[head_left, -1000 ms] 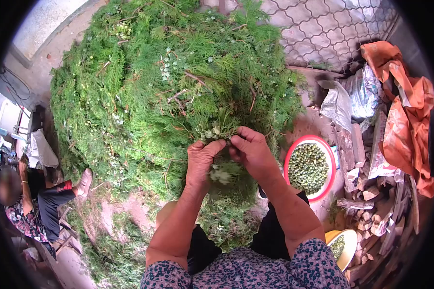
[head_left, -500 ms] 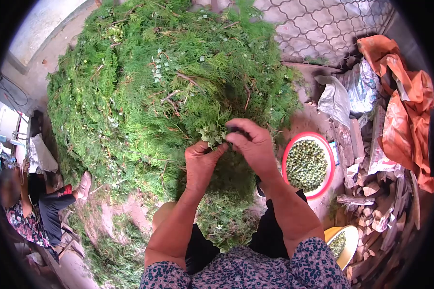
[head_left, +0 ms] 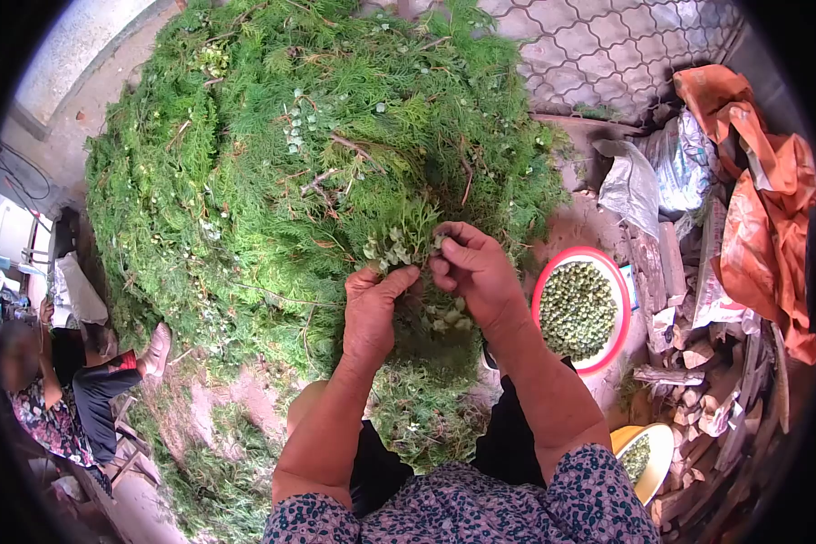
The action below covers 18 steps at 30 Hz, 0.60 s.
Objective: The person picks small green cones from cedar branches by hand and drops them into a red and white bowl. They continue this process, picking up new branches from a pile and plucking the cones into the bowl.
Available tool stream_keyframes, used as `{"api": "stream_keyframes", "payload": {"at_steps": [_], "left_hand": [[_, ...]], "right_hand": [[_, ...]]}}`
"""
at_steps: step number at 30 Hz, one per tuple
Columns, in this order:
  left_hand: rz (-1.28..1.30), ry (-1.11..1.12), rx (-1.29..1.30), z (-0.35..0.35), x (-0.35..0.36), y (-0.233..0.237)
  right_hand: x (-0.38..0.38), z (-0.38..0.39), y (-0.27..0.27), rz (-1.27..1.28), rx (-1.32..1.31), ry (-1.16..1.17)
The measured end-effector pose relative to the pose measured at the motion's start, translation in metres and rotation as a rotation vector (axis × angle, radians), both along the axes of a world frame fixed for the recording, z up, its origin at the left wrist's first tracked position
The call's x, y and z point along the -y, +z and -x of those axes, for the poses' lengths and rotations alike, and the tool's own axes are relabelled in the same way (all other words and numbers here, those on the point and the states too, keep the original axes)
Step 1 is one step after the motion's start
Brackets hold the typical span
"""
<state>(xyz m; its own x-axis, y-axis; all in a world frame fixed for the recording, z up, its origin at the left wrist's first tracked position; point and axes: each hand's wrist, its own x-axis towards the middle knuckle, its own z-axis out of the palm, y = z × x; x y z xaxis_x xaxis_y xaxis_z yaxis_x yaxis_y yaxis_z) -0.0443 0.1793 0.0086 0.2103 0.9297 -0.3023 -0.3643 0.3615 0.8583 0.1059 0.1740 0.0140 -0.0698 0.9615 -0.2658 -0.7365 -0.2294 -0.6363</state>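
A conifer sprig [head_left: 397, 245] with pale green seed cones is pinched between the thumb and fingers of my left hand [head_left: 370, 313]. Right beside it, my right hand [head_left: 486, 276] has its thumb and forefinger closed on a small green cone [head_left: 441, 241] at the sprig's edge. More pale cones [head_left: 449, 317] show just below the right hand. Both hands are over the near side of a big heap of cut green branches [head_left: 245, 199], above my knees.
A red-rimmed basin [head_left: 622, 340] full of green cones stands at the right. Nearer is a yellow bowl [head_left: 664, 458] with more cones. Stacked firewood [head_left: 698, 399], sacks [head_left: 630, 190] and an orange tarp [head_left: 762, 236] line the right side. Another person [head_left: 63, 399] sits at the far left.
My right hand has turned slightly and its fingers have drawn a little away from the left thumb. Pale cones now show beneath it. The left hand has barely shifted.
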Motion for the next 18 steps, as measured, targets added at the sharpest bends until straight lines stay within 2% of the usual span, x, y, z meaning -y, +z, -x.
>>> {"api": "stream_keyframes", "payload": {"at_steps": [4,8,10,14,16,17,18], "left_hand": [[0.003,0.039,0.018,0.001,-0.002,-0.004],[-0.023,0.050,-0.030,-0.001,-0.001,-0.001],[-0.028,0.031,-0.057,0.001,-0.002,0.002],[-0.028,0.047,-0.075,0.002,-0.003,0.004],[-0.020,0.053,-0.067,0.003,-0.005,0.006],[-0.013,0.059,-0.059,0.004,-0.005,0.006],[-0.012,0.061,-0.060,0.007,-0.006,0.003]], "right_hand": [[-0.003,-0.002,0.008,-0.049,-0.066,-0.073],[-0.003,-0.005,0.005,-0.070,-0.014,-0.050],[0.000,-0.002,0.007,-0.118,0.169,-0.021],[0.000,0.001,0.004,-0.142,0.209,-0.027],[0.000,-0.001,0.001,-0.156,0.411,-0.029],[0.001,0.000,0.001,-0.156,0.411,-0.027],[0.002,0.001,0.002,-0.211,0.559,-0.037]]}}
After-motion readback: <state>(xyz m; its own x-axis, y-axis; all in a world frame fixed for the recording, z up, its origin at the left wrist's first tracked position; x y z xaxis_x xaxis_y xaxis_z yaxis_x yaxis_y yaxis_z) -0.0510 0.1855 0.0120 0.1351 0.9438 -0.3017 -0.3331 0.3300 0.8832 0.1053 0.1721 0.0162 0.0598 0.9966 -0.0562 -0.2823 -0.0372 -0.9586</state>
